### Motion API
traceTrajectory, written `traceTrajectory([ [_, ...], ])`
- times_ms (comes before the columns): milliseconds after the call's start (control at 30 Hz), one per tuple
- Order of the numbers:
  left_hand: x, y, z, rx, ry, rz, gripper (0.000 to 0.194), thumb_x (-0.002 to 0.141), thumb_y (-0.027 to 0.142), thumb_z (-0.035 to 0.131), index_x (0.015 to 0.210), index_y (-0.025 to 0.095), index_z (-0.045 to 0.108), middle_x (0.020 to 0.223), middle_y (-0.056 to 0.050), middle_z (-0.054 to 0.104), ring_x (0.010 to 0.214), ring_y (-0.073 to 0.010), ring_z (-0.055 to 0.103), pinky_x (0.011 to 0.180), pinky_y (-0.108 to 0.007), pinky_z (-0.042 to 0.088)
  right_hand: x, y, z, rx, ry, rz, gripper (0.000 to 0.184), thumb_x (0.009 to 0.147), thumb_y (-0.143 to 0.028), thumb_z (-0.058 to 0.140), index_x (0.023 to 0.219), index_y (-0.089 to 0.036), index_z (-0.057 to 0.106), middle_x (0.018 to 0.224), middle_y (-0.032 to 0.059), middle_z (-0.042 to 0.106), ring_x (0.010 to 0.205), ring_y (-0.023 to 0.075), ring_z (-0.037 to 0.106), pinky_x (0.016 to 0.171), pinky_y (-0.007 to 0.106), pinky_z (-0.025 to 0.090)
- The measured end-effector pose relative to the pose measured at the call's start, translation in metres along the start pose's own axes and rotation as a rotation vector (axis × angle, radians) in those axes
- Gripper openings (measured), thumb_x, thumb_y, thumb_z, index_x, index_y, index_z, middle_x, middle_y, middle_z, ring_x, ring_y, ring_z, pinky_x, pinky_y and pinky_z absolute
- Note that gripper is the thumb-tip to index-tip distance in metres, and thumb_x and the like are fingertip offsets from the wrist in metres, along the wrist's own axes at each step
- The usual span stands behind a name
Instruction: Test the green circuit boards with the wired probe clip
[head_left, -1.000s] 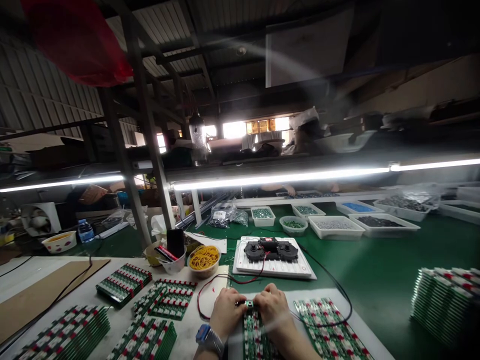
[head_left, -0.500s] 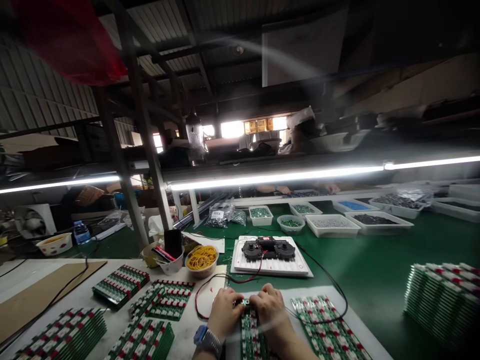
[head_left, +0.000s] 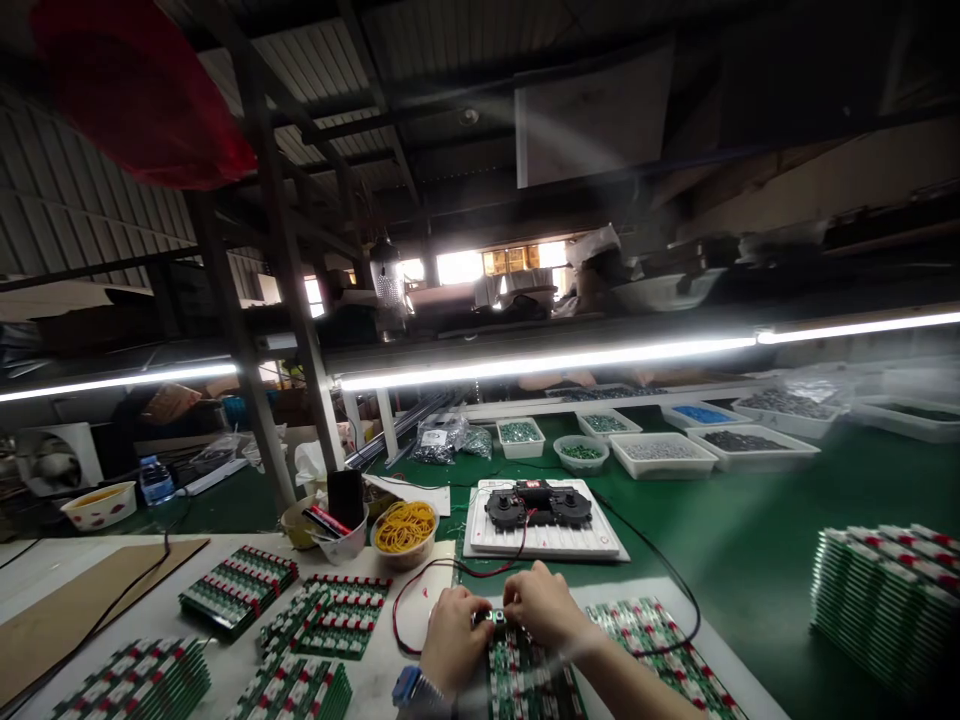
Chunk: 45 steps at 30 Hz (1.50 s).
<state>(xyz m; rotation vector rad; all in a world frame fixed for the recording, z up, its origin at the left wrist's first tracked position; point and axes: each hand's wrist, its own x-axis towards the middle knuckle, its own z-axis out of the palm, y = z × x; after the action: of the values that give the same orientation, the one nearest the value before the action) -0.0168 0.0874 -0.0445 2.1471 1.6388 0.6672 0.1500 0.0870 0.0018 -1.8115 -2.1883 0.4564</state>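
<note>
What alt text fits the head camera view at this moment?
The left hand and right hand hold a small green part above a stack of green circuit boards; a black fixture sits on a white panel beyond.

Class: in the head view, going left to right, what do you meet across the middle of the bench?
Spotted white bowl, water bottle, bowl of yellow rubber bands, white board with black fixture, stacked green circuit boards
</note>
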Motion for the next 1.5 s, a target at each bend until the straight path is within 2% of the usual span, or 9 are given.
traceTrajectory([
  [367, 0.000, 0.001, -0.001, 0.008, -0.020, -0.016, 0.026, 0.076, 0.027, 0.058, 0.096, 0.022, 0.074, 0.097, -0.005, 0.067, 0.103, -0.0236, 0.053, 0.092, -0.031, 0.039, 0.038, 0.005, -0.003, 0.042, -0.350, 0.021, 0.017, 0.083, -0.030, 0.070, 0.084, -0.014, 0.065, 0.080, -0.0014, 0.066, 0.077, 0.0153, 0.064, 0.074, 0.033, 0.052],
  [467, -0.001, 0.001, -0.001, 0.009, -0.017, -0.011, 0.025, 0.076, 0.027, 0.059, 0.096, 0.023, 0.074, 0.097, -0.005, 0.067, 0.102, -0.0235, 0.053, 0.091, -0.031, 0.039, 0.032, 0.006, -0.002, 0.053, -0.293, 0.012, 0.016, 0.079, -0.029, 0.073, 0.085, -0.015, 0.068, 0.080, -0.0014, 0.067, 0.077, 0.0155, 0.063, 0.072, 0.032, 0.051],
  [600, -0.001, 0.001, -0.002, 0.009, -0.006, 0.000, 0.025, 0.077, 0.026, 0.058, 0.095, 0.023, 0.074, 0.096, -0.005, 0.066, 0.100, -0.0237, 0.053, 0.090, -0.031, 0.039, 0.008, 0.007, 0.007, 0.030, -0.058, -0.004, 0.012, 0.078, -0.021, 0.067, 0.088, -0.024, 0.073, 0.088, -0.0002, 0.071, 0.093, 0.0199, 0.061, 0.077, 0.031, 0.040],
  [700, 0.000, 0.001, -0.002, 0.008, 0.000, 0.008, 0.024, 0.077, 0.026, 0.058, 0.095, 0.022, 0.074, 0.095, -0.005, 0.067, 0.100, -0.0237, 0.053, 0.090, -0.031, 0.039, -0.007, 0.008, 0.019, -0.020, 0.076, -0.041, 0.023, 0.083, -0.015, 0.055, 0.084, -0.028, 0.073, 0.090, 0.0005, 0.072, 0.100, 0.0221, 0.055, 0.079, 0.032, 0.033],
  [933, 0.000, 0.002, 0.000, 0.006, 0.060, 0.033, 0.022, 0.074, 0.019, 0.061, 0.091, 0.020, 0.074, 0.091, -0.006, 0.065, 0.098, -0.0245, 0.053, 0.090, -0.034, 0.040, -0.012, 0.013, 0.033, -0.063, 0.163, -0.093, 0.030, 0.088, -0.013, 0.045, 0.078, -0.025, 0.071, 0.083, 0.0042, 0.070, 0.095, 0.0246, 0.052, 0.074, 0.034, 0.029],
  [1133, 0.000, 0.004, -0.007, -0.030, 0.116, 0.102, 0.019, 0.075, 0.017, 0.062, 0.089, 0.021, 0.074, 0.088, -0.005, 0.066, 0.096, -0.0242, 0.053, 0.088, -0.034, 0.042, -0.013, 0.017, 0.032, 0.007, 0.176, -0.102, 0.041, 0.079, -0.005, 0.049, 0.105, -0.031, 0.068, 0.100, -0.0008, 0.070, 0.100, 0.0218, 0.054, 0.079, 0.030, 0.032],
  [1267, -0.004, 0.004, -0.020, -0.026, 0.193, 0.149, 0.023, 0.081, 0.022, 0.058, 0.099, 0.022, 0.072, 0.096, -0.006, 0.067, 0.100, -0.0265, 0.053, 0.091, -0.039, 0.041, -0.011, 0.030, 0.017, 0.027, 0.177, -0.081, 0.071, 0.073, 0.004, 0.042, 0.137, -0.027, 0.048, 0.105, 0.0074, 0.069, 0.095, 0.0248, 0.061, 0.081, 0.036, 0.035],
  [1400, -0.003, -0.008, -0.023, 0.013, 0.368, 0.143, 0.025, 0.080, 0.020, 0.053, 0.100, 0.022, 0.069, 0.101, -0.007, 0.066, 0.099, -0.0277, 0.056, 0.091, -0.043, 0.044, -0.011, 0.071, -0.019, 0.100, 0.164, -0.090, 0.059, 0.073, 0.000, 0.043, 0.125, -0.023, 0.062, 0.099, 0.0063, 0.072, 0.092, 0.0226, 0.064, 0.080, 0.031, 0.040],
  [1500, 0.003, -0.017, -0.010, -0.057, 0.390, 0.116, 0.029, 0.083, 0.021, 0.044, 0.103, 0.018, 0.065, 0.105, -0.010, 0.065, 0.100, -0.0256, 0.060, 0.092, -0.040, 0.047, -0.011, 0.112, -0.043, 0.174, 0.111, -0.083, 0.044, 0.072, -0.009, 0.053, 0.112, -0.021, 0.069, 0.083, 0.0012, 0.074, 0.074, 0.0180, 0.066, 0.065, 0.024, 0.044],
])
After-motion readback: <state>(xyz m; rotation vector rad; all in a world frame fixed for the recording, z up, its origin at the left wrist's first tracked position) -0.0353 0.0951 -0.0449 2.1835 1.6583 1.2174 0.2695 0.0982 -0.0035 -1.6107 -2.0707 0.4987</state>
